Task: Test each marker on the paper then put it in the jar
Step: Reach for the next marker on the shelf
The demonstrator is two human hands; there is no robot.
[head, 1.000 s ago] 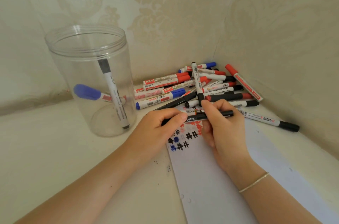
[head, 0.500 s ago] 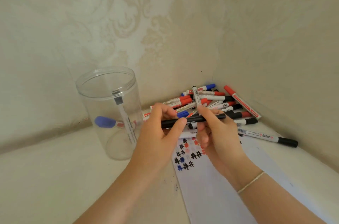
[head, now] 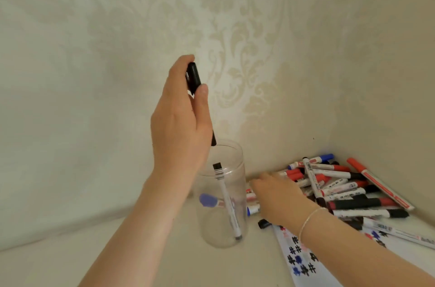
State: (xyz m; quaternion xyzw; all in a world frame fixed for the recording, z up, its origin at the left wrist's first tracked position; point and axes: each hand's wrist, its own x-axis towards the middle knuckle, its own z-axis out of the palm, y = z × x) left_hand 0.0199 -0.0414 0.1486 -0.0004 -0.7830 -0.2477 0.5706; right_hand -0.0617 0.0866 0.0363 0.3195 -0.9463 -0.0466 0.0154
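The left hand (head: pixel 181 119) holds a black marker pen (head: pixel 193 78) straight up over the clear plastic jar (head: pixel 231 204). The right hand (head: pixel 277 199) lies flat, fingers loose, on the pile of red, blue and black markers (head: pixel 341 188) beside the white paper (head: pixel 303 261).

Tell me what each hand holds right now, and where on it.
Left hand grips the black marker around its middle, above the jar. Right hand rests on the marker pile; no hold visible.

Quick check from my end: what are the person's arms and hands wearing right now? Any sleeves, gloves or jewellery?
Both forearms are bare, with no sleeves in view and no gloves. The left hand shows no ring, watch or band. The right hand has a thin, pale, beaded-looking bracelet around its wrist. No rings can be made out on its fingers, though they are blurred.
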